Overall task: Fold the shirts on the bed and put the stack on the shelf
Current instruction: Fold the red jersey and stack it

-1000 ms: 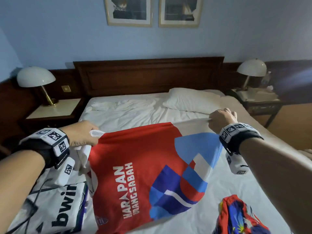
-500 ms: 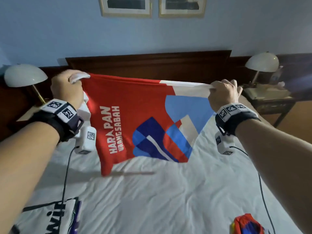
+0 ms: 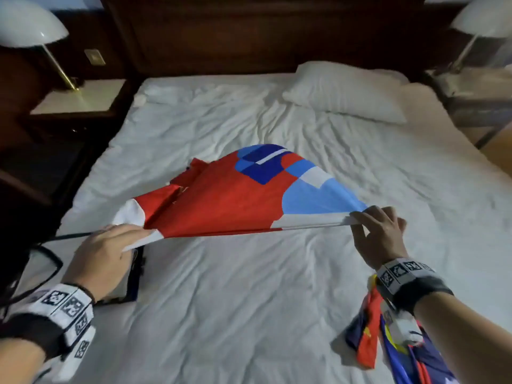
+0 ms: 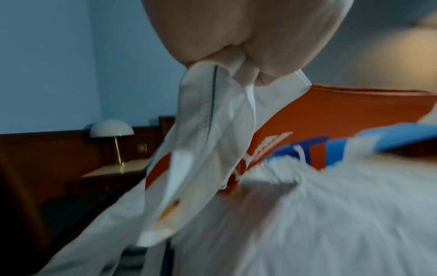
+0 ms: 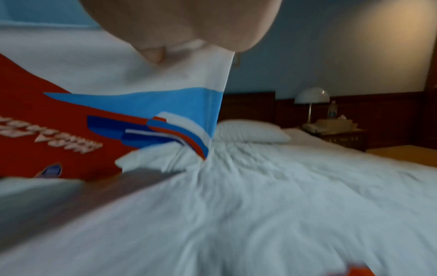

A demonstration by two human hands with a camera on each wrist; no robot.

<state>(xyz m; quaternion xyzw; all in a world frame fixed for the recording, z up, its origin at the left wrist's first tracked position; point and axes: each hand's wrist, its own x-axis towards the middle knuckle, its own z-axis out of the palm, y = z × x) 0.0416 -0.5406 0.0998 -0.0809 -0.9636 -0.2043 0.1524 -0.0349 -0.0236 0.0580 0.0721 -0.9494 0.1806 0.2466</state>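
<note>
A red shirt with a blue and white print billows low over the white bed, its far end touching the sheet. My left hand pinches its white near-left corner; in the left wrist view that hand grips bunched white fabric of the shirt. My right hand pinches the near-right white edge, and the right wrist view shows the shirt hanging from those fingers. A white shirt with dark trim lies partly hidden under my left hand. A crumpled multicoloured shirt lies under my right wrist.
A pillow lies at the head of the bed on the right, before a dark wooden headboard. Nightstands with white dome lamps flank the bed. No shelf is in view.
The red shirt, held up in the air half a second ago, has swung down and forward onto the bed. Both hands dropped low and nearer to me, still holding its corners.
</note>
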